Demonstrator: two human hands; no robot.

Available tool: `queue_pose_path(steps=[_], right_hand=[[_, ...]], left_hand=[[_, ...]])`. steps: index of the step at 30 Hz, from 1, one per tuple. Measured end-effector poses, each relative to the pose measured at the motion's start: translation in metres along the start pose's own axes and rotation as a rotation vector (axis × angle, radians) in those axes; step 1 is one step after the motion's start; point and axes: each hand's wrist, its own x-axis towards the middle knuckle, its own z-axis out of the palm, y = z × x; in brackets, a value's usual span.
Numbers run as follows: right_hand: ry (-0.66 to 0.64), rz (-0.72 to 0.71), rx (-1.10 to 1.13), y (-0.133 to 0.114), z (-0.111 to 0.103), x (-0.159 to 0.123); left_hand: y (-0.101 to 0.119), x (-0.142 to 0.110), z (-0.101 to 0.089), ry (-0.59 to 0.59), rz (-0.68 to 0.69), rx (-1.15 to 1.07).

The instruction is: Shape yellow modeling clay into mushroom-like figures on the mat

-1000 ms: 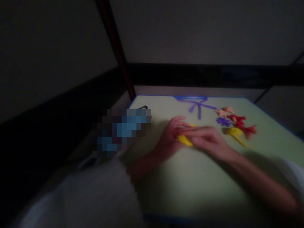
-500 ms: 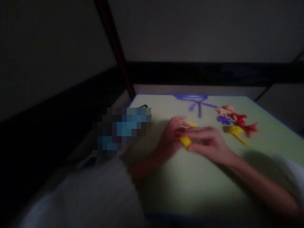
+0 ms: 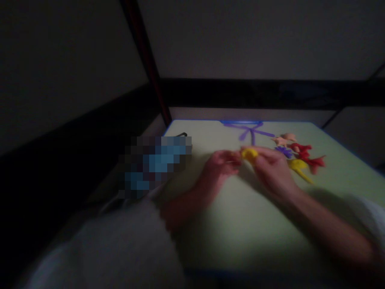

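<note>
A small, curved yellow lump, like modelling clay, is pinched between the thumb and fingers of my right hand above the table. Close against its left side are the bent fingertips of my left hand. Those fingers are drawn together, and blur hides what they may grip. Just right of my right hand lies a yellow piece with a round head and a thin stem. Behind it are a purple flower-like piece, red shaped pieces and a peach star-like piece.
The pale green table has a blue rim. Purple strips lie near its far edge beside a blue bar. At the left, a pixelated blue patch covers something. A dark reddish post rises behind, against a dim wall.
My right hand has turned and raised the yellow lump away from me, so its curved side shows. My left hand's fingers have shifted slightly and now sit left of the lump.
</note>
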Motion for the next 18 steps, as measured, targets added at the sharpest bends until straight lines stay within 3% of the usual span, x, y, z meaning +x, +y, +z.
queue_pose_path(steps=[4, 7, 10, 14, 18], right_hand=[[0.077, 0.21, 0.21, 0.003, -0.005, 0.005], [0.042, 0.369, 0.307, 0.005, -0.001, 0.003], [-0.022, 0.426, 0.354, 0.006, 0.01, -0.002], [-0.089, 0.367, 0.265, 0.004, 0.02, -0.007], [-0.049, 0.137, -0.084, 0.001, 0.017, -0.008]], left_hand=[[0.004, 0.001, 0.002, -0.053, -0.138, -0.058], [0.006, -0.003, 0.005, -0.143, -0.087, 0.058], [0.005, -0.007, 0.006, -0.162, 0.033, 0.302], [0.001, -0.012, 0.003, -0.095, 0.253, 0.675], [0.005, -0.015, 0.0, 0.053, 0.374, 1.01]])
